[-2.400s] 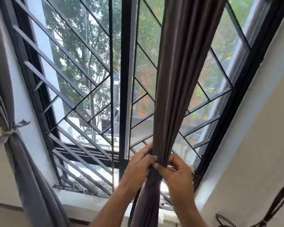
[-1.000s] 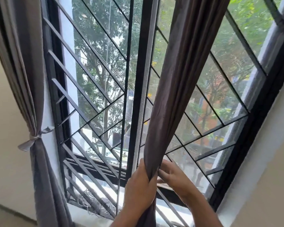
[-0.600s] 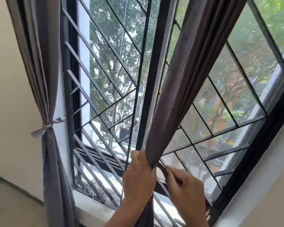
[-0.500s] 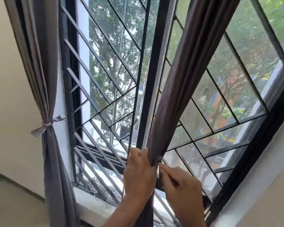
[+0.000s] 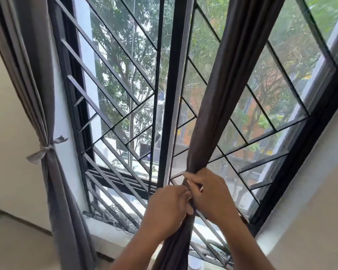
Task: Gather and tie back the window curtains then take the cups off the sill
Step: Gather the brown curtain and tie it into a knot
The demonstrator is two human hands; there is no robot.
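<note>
Take the black centre post (image 5: 172, 106) of the window as your marker. Just to the right of it hangs the dark curtain (image 5: 220, 98), gathered into one thick rope of folds that slants from the upper right down to your hands. Your left hand (image 5: 168, 207) sits below the foot of the post, with its grip curled tight around the bunched cloth; the fingers wrap the front of the folds. Your right hand (image 5: 209, 193) is pressed against it on the right side of the curtain, a little higher, with its grip narrow, thumb and forefinger pinched at the gathered fabric where the two hands meet. Whether a tie band lies between those fingers cannot be told. Below your hands the curtain drops straight down between your forearms and out of view.

Far to the left of the post, by the wall, the grey curtain (image 5: 37, 90) is already drawn in and bound with a pale tie (image 5: 44, 150) knotted at its waist, the ends sticking out either side. The black diagonal grille (image 5: 113, 61) spans the panes on both sides of the post. At the foot of the post the white sill (image 5: 109, 234) shows, with a tangle of pale cable (image 5: 115, 215) lying at its left end against the grille. No cups can be made out.
</note>
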